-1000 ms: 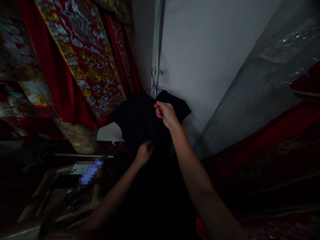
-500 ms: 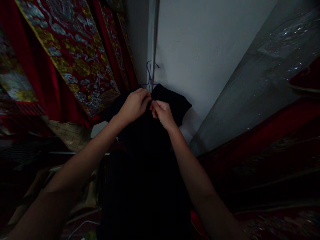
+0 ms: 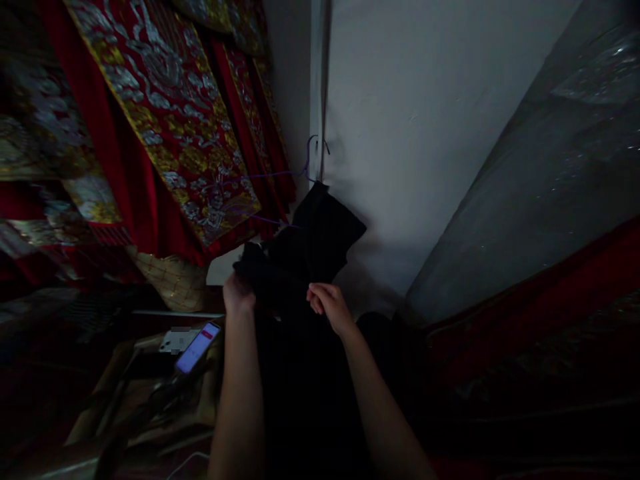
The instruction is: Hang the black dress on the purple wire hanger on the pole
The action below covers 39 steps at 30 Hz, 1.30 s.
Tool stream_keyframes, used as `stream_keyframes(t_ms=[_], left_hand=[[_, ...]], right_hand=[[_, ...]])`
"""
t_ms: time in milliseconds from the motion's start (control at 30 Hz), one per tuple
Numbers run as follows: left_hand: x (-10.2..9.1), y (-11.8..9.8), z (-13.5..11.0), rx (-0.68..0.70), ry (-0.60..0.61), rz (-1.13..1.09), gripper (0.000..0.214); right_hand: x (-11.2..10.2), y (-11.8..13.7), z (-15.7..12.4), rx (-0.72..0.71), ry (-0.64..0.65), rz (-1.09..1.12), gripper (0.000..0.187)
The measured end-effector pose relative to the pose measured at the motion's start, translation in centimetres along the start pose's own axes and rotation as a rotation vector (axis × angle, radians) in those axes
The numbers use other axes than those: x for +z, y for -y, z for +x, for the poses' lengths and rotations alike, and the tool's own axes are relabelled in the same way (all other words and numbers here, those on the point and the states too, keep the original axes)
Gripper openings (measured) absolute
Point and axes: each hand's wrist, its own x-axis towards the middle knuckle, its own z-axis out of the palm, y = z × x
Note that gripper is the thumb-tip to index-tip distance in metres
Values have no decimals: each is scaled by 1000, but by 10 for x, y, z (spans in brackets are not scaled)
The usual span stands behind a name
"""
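One black garment [image 3: 320, 233] hangs from one purple wire hanger [image 3: 311, 155], hooked in the corner beside a white wall [image 3: 415, 120]. The garment is bunched and pulled towards its left, so that part of the hanger's wire shows bare beside it.

Two hands, both the person's own, are on the garment. The left hand [image 3: 239, 295] is clenched on the bunched lower left fold, its fingers buried in the cloth. The right hand [image 3: 327, 303] has its fingers curled and pinches the dark cloth just below the bundle, near the left hand but not touching it. Both forearms rise from the lower edge across more black cloth, which is too dark to make out.

At least three red hangings [image 3: 170, 127] with gold and silver embroidery fill the upper left, one overlapping the next. One gold latticed cloth [image 3: 173, 285] sits below them. One phone [image 3: 198, 347] lies screen up on the cluttered worktop [image 3: 145, 400] left of the left forearm. Its screen is lit, with a red mark at the top, and its writing is too small to read.

To the right hang one grey glittering cloth [image 3: 530, 180] and one red cloth [image 3: 560, 293] below it.
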Motion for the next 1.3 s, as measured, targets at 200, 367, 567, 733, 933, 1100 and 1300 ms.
stream_keyframes(t_ms=[200,367,567,733,933,1100,1300], left_hand=[[8,37,-28,-5,185,227,16],[45,45,-67,115,434,203,20],[60,64,-100,295,475,538,20],[44,62,-83,503,664,751,23],[5,66,-45,51,1085,1092,29],[4,42,-13,120,976,1294,37],[4,-13,32,-77,954,1448,34]], right_hand=[[-26,-3,1,48,-216,-123,38],[-20,10,-8,-81,-207,-285,16],[9,31,-20,-160,-28,-200,39],[-9,47,-12,-52,31,-347,14],[-46,97,58,-406,-131,-450,14],[-63,99,137,-488,-302,-442,22],[-96,87,135,-221,-142,-707,19]])
